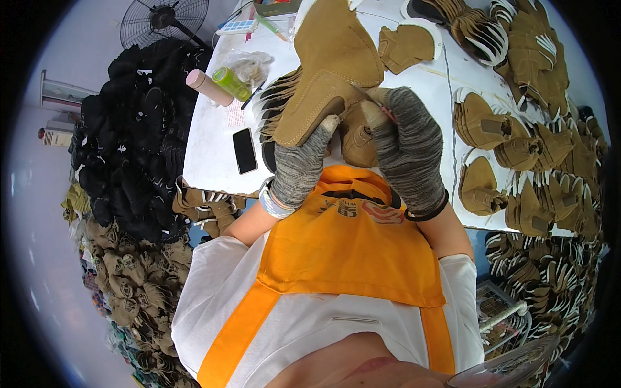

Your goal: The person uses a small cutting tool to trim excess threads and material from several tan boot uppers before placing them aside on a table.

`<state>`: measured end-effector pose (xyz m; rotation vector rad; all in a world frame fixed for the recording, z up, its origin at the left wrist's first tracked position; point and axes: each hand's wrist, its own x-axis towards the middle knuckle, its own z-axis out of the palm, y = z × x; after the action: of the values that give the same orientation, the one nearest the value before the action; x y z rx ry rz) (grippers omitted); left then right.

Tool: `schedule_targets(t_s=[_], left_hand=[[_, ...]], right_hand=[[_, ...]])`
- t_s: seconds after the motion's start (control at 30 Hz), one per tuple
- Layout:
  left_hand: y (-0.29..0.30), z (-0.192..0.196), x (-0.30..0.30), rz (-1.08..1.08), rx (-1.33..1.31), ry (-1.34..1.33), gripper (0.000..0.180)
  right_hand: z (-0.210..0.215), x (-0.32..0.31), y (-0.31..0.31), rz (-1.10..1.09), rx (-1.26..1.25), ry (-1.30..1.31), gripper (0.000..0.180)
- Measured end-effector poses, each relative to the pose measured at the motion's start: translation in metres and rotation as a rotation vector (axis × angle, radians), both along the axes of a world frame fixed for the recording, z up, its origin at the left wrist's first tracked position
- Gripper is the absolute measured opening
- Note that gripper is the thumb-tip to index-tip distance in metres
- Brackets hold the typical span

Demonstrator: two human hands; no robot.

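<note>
My left hand (299,165), in a grey knit glove with bare fingertips, grips a tan suede shoe upper (339,48) by its lower edge, thumb on top. The piece is held up over the table, with a stitched seam across it. My right hand (412,145), gloved the same way, is closed at the upper's right edge. A thin, dark, pointed tool seems to stick out from its fingers towards the suede; its kind cannot be made out. Below and between my hands lies another tan upper (359,143). A stack of tan and white uppers (278,103) is partly hidden behind the held piece.
On the white table (217,145) are a phone (244,150), a pink bottle (208,87) and a green one (231,83). Rows of tan uppers (482,123) cover the right side. Black pieces (139,136) are heaped at left, near a fan (163,18).
</note>
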<state>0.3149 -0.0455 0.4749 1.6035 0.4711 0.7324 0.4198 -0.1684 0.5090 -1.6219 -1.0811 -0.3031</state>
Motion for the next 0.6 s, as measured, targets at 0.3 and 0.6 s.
schedule_targets(t_s=[0.3, 0.6], left_hand=[[0.004, -0.007, 0.001, 0.036, 0.266, -0.007, 0.029], [0.004, -0.004, 0.001, 0.059, 0.233, 0.014, 0.027]], right_hand=[[-0.005, -0.003, 0.0, 0.077, -0.11, -0.045, 0.014], [-0.003, -0.005, 0.0, 0.062, -0.218, -0.241, 0.018]])
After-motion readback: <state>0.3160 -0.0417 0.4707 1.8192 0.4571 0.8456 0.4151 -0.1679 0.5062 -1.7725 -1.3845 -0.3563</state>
